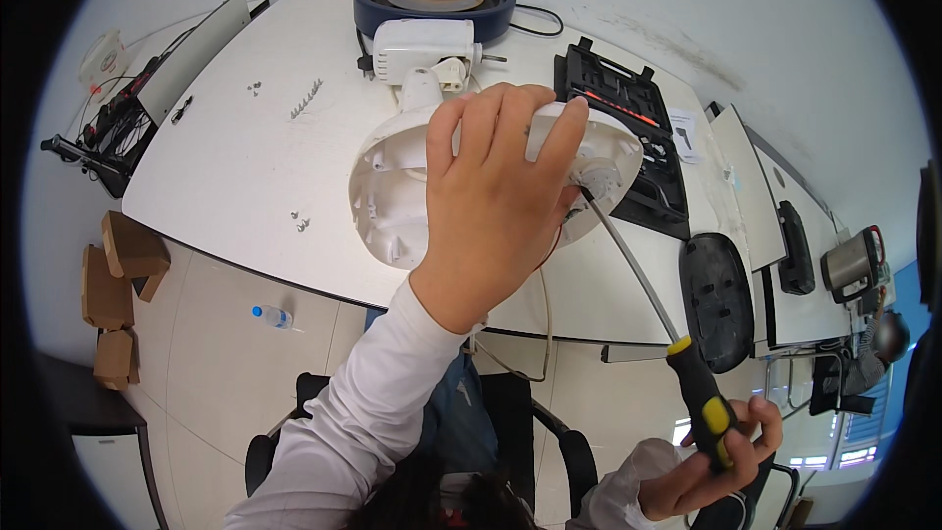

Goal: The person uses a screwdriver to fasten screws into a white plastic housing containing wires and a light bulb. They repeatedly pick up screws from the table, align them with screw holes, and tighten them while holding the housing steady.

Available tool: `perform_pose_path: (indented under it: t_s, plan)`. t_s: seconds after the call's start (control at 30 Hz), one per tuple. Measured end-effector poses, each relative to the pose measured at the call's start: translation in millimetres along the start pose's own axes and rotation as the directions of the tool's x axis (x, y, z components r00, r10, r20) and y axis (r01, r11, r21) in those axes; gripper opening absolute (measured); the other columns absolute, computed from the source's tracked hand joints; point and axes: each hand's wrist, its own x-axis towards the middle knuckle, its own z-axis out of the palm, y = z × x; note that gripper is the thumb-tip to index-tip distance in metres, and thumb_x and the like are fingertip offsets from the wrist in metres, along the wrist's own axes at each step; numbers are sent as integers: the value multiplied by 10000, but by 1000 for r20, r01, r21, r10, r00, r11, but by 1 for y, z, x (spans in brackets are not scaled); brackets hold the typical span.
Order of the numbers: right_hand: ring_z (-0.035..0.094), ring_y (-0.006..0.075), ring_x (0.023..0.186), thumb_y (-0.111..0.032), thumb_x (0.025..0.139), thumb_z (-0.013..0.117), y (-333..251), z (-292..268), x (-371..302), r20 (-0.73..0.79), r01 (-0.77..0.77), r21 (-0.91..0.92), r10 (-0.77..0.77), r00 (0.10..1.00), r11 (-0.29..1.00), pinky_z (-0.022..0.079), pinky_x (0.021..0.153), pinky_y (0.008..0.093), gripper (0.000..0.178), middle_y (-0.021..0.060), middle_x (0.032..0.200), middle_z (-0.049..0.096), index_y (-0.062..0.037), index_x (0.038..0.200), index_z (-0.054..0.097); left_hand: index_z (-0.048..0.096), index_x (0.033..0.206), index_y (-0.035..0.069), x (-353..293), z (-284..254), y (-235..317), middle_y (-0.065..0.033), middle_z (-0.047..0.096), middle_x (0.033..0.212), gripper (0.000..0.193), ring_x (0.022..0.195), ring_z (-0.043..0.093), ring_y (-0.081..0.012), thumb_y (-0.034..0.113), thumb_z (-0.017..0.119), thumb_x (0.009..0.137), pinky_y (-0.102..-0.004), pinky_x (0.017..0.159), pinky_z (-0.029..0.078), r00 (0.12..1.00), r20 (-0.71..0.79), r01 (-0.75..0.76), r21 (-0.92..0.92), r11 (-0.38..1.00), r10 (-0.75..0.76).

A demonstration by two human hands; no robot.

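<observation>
A white plastic fan base (pixel 388 221) lies tipped on the table with its hollow, ribbed underside toward me. Its neck joins a white motor housing (pixel 424 47) with a metal shaft sticking out. My left hand (pixel 500 186) is spread across the hollow, fingers hooked over the far rim, holding the base. My right hand (pixel 711 461) grips the black and yellow handle of a screwdriver (pixel 638 270) at lower right. Its shank reaches up left, the tip at a round white part (pixel 597 175) inside the base. My left fingers partly hide the tip's contact. A cord (pixel 547 324) hangs off the table edge.
Small screws (pixel 306 98) lie in groups on the white table (pixel 235 167). Behind the housing sits a round dark-blue-rimmed object (pixel 368 15). An open black tool case (pixel 659 172) and a black oval cover (pixel 716 299) are right. Cardboard boxes (pixel 106 285) and a bottle (pixel 273 316) are on the floor.
</observation>
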Motion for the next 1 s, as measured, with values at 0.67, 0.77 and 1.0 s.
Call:
perform_pose_path:
  t_s: [0.67, 0.77, 1.0]
  plan:
    - [471, 265, 1009, -205, 877, 407, 6, -1, 1, -30, 70, 186, -65, 997, 980, 377, 875, 364, 217, 166, 1116, 445, -179, 1092, 413, 559, 1087, 168, 0, 1, -1, -4, 506, 1078, 647, 1014, 433, -214, 170, 782, 479, -379, 897, 274, 1000, -3, 1, -2, 1000, -1]
    - [460, 268, 1027, -243, 848, 462, 9, -8, -3, 47, 88, 45, -91, 995, 995, 386, 852, 356, 249, 165, 1122, 430, -185, 1086, 418, 559, 1087, 169, 0, 0, -2, -4, 506, 1078, 648, 1013, 434, -214, 171, 781, 479, -379, 896, 276, 1000, -4, 1, 3, 1000, -1]
    - [469, 253, 1015, -267, 878, 437, -1, -5, -1, 25, 100, 80, -102, 994, 992, 422, 787, 325, 256, 167, 1151, 426, -194, 1121, 417, 560, 1086, 169, 0, 1, -1, -5, 507, 1077, 642, 1010, 433, -215, 161, 779, 483, -379, 895, 278, 1000, -12, -5, 3, 1000, 5]
